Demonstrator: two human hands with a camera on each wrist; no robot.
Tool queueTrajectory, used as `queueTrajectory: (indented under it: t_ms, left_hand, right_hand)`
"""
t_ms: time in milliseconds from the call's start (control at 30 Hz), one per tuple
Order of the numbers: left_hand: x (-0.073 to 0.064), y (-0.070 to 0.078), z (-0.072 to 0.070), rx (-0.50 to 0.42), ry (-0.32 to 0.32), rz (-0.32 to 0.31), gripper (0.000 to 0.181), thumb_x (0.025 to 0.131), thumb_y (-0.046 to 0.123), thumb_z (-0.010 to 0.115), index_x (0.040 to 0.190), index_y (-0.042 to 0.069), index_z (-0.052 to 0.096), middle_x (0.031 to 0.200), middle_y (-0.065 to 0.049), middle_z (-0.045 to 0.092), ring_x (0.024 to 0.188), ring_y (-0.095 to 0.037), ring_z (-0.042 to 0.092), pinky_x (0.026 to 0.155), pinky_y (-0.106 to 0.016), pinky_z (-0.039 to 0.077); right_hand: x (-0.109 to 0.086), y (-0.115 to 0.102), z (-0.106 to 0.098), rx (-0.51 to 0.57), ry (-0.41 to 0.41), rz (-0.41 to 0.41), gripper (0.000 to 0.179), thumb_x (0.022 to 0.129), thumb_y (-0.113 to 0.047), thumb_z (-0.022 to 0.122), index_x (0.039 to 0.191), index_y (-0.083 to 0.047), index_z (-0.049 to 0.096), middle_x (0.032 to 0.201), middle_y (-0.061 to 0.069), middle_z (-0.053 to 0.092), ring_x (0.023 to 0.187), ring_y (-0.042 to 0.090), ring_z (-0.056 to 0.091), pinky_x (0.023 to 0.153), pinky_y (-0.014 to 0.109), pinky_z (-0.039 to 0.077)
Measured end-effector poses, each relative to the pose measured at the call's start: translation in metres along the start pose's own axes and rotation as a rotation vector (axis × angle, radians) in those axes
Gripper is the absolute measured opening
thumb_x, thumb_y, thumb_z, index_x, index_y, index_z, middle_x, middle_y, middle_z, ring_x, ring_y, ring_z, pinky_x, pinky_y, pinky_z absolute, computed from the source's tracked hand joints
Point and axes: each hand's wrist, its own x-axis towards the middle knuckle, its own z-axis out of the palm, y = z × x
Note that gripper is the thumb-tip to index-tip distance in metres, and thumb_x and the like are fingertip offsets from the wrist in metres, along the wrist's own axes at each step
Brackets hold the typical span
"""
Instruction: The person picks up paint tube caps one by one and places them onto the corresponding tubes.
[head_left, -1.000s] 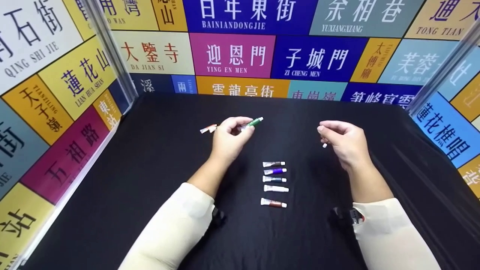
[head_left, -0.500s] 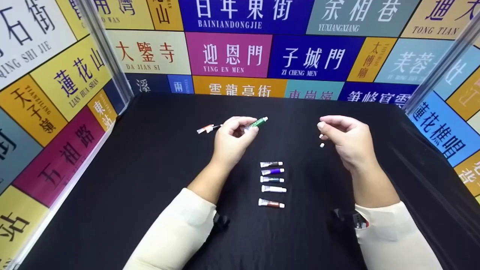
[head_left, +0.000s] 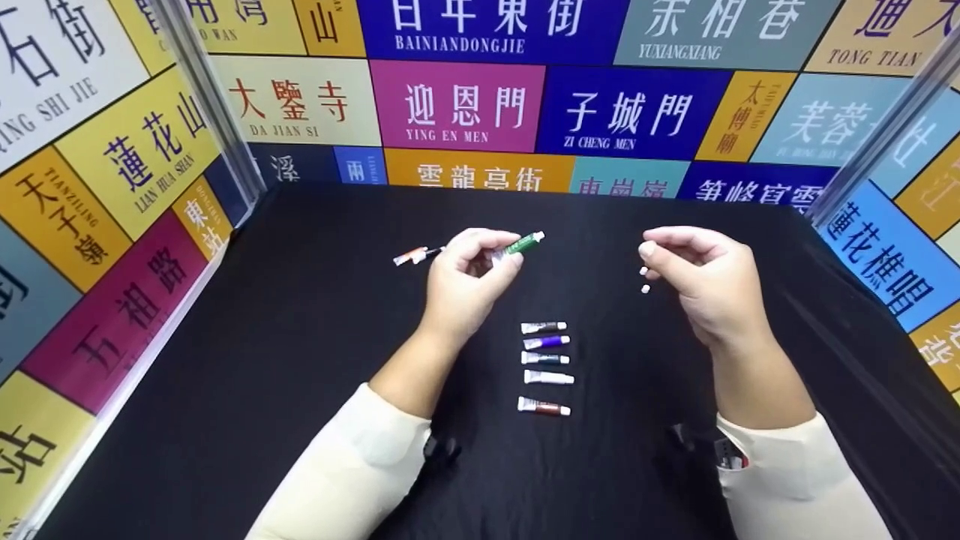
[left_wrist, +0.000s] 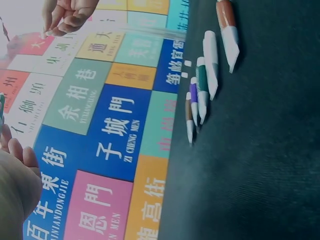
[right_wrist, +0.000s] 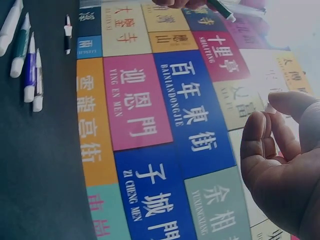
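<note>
Raised over the far left of the table, my left hand [head_left: 469,281] pinches a green paint tube [head_left: 523,243] between thumb and fingers, its white tip pointing up and right. My right hand [head_left: 712,289] is raised at the right, thumb against fingertips. In the right wrist view a small white cap [right_wrist: 270,108] shows between them. Two more small white caps, one nearer [head_left: 646,289] and one farther [head_left: 643,271], lie on the table just below the right fingertips. Behind the left hand lie an orange-marked tube [head_left: 409,256] and a dark one [head_left: 433,253], partly hidden.
A column of capped paint tubes lies mid-table: black [head_left: 544,328], purple [head_left: 547,342], teal [head_left: 545,358], white [head_left: 548,377] and brown [head_left: 544,406]. Black cloth [head_left: 300,360] covers the table. Walls of colourful street-name signs [head_left: 457,105] enclose the back and sides.
Both hands have shifted slightly up and to the right, staying apart. A second white cap on the table has come into sight from behind the right fingers. The column of tubes stays put.
</note>
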Motion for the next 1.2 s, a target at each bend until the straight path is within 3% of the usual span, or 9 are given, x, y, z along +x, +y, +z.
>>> queueTrajectory:
  t_ms: [367,600,833,1200]
  left_hand:
    - [-0.007,0.025,0.0,-0.056,-0.026,0.06,0.021,0.09,0.003,0.079,0.111,0.001,0.08,0.11,-0.015,0.074,0.092,-0.018,0.063,0.08,-0.022,0.054]
    - [-0.01,0.042,0.001,-0.105,-0.046,0.127,0.022,0.089,-0.001,0.078,0.111,-0.003,0.079,0.11,-0.018,0.073,0.096,-0.021,0.064,0.083,-0.023,0.055]
    - [-0.013,0.052,0.002,-0.129,-0.08,0.192,0.022,0.089,-0.002,0.078,0.111,-0.004,0.078,0.106,-0.019,0.072,0.096,-0.022,0.064,0.085,-0.025,0.055]
    - [-0.019,0.066,-0.002,-0.118,-0.119,0.235,0.023,0.088,-0.003,0.079,0.111,-0.004,0.078,0.104,-0.018,0.072,0.098,-0.038,0.063,0.085,-0.026,0.056]
  right_hand:
    - [-0.019,-0.025,0.005,0.103,-0.073,-0.125,0.018,0.087,0.016,0.076,0.104,0.019,0.073,0.087,0.009,0.08,0.067,0.017,0.074,0.068,0.025,0.063]
    - [-0.028,-0.038,0.007,0.094,-0.111,-0.19,0.019,0.087,0.019,0.073,0.105,0.023,0.069,0.089,0.007,0.079,0.067,0.017,0.072,0.069,0.023,0.063]
    - [-0.035,-0.046,0.006,0.187,-0.179,-0.286,0.018,0.085,0.025,0.069,0.102,0.023,0.069,0.087,0.011,0.078,0.069,0.018,0.073,0.071,0.025,0.064]
    - [-0.048,-0.057,0.012,0.151,-0.198,-0.367,0.018,0.082,0.028,0.069,0.1,0.025,0.068,0.094,0.013,0.078,0.073,0.02,0.074,0.071,0.024,0.064]
